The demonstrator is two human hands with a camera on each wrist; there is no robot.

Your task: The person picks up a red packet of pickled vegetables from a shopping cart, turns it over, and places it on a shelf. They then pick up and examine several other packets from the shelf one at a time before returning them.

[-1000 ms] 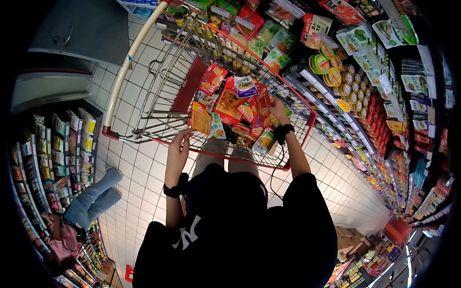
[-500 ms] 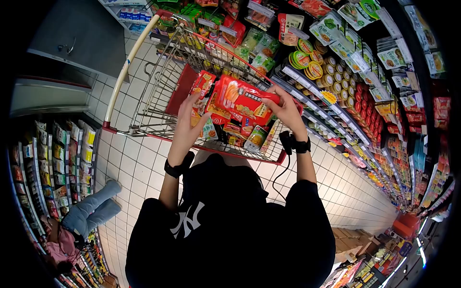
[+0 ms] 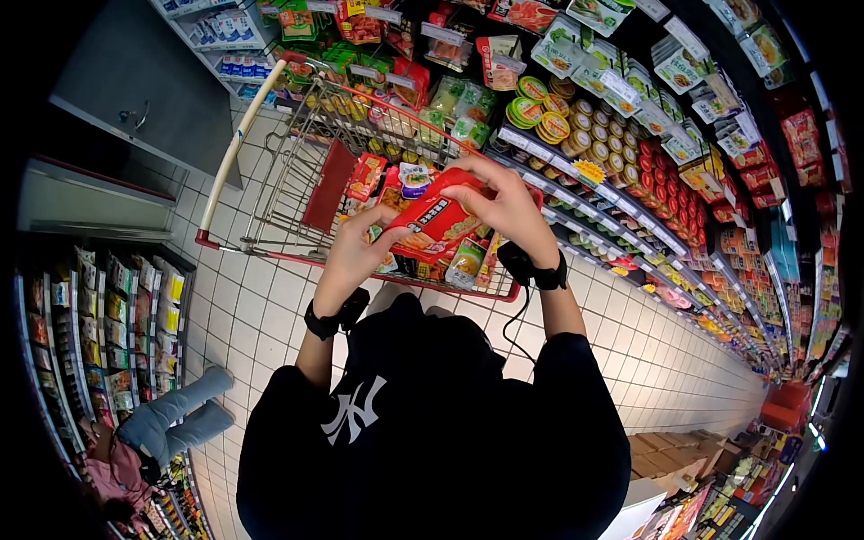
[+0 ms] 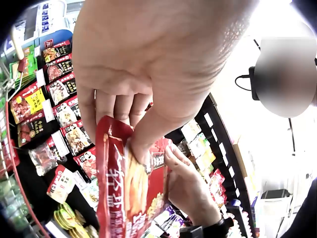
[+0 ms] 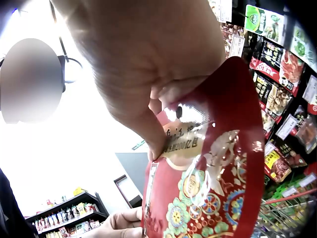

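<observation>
Both hands hold a glossy red food pouch above the shopping cart. My left hand pinches its left end, with the thumb on the printed face in the left wrist view. At the opposite end, my right hand grips the pouch with thumb on top and fingers behind. The right wrist view shows floral print and a pale gold panel on the pouch. Below it in the cart lie several packets, among them a red one, a white and purple one and a green-edged one.
A shelf of tubs and hanging packets runs along the cart's far side and down the right. On the left stand a grey cabinet and a snack rack, where another person is. Tiled floor surrounds the cart.
My right hand was down among the cart's packets, then lifted the red pouch. My left hand rose from the cart's near edge and now pinches the pouch, which has tilted.
</observation>
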